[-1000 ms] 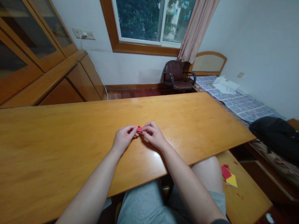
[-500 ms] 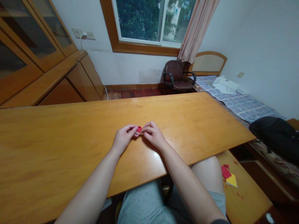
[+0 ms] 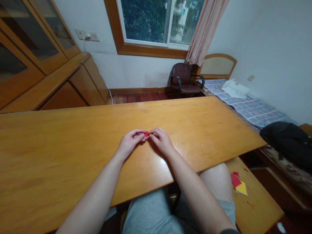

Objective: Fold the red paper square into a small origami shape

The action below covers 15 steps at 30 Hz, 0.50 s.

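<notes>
A small red piece of folded paper (image 3: 146,134) is held between my two hands, just above the wooden table (image 3: 73,143). My left hand (image 3: 130,141) pinches its left side between thumb and fingers. On the other side, my right hand (image 3: 161,139) has its thumb and fingertips closed on the right edge. Fingers cover much of the paper, so its full shape is hidden. A little yellow or orange shows beside the red at the fingertips.
On a wooden bench (image 3: 258,208) at the lower right lie red paper (image 3: 235,179), yellow paper (image 3: 242,188) and small red scraps. Tiny clear bits are on the table right of my hands. Beyond stand a chair (image 3: 182,78), a bed (image 3: 255,107) with a black bag (image 3: 287,139), and a cabinet (image 3: 73,87).
The red paper has turned slightly between my fingertips and shows a different side. My right fingers have shifted a little; both arms are nearly still.
</notes>
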Motion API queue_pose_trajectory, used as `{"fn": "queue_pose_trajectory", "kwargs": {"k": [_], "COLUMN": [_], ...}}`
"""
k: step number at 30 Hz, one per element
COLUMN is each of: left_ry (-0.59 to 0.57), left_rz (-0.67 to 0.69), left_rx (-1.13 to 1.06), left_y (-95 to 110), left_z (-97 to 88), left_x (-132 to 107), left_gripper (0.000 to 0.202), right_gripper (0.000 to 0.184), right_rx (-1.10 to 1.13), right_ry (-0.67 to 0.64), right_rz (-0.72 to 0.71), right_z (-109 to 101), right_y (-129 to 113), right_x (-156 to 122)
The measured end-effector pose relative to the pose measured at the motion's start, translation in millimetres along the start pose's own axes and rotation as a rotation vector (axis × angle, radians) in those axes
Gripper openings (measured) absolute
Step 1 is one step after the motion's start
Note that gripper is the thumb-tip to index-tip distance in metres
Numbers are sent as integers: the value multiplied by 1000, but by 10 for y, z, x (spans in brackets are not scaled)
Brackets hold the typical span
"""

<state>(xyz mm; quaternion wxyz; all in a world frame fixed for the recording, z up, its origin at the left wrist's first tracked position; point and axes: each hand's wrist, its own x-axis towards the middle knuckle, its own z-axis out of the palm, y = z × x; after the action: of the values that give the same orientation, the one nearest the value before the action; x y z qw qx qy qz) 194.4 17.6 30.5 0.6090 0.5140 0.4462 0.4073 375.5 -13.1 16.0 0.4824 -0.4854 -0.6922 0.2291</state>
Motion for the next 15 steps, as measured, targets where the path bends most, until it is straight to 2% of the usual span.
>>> {"fn": "queue_pose_trajectory", "kwargs": {"k": [15], "left_ry": [-30], "left_rz": [-29], "left_rx": [-53], "left_y": [4], "left_z": [-9], "left_x": [-1], "left_gripper": [47], "right_gripper": [10], "right_rx": [-19], "right_ry": [6], "right_rz": [44], "right_z": [-3], "right_y": [-8], "right_x": [15]}}
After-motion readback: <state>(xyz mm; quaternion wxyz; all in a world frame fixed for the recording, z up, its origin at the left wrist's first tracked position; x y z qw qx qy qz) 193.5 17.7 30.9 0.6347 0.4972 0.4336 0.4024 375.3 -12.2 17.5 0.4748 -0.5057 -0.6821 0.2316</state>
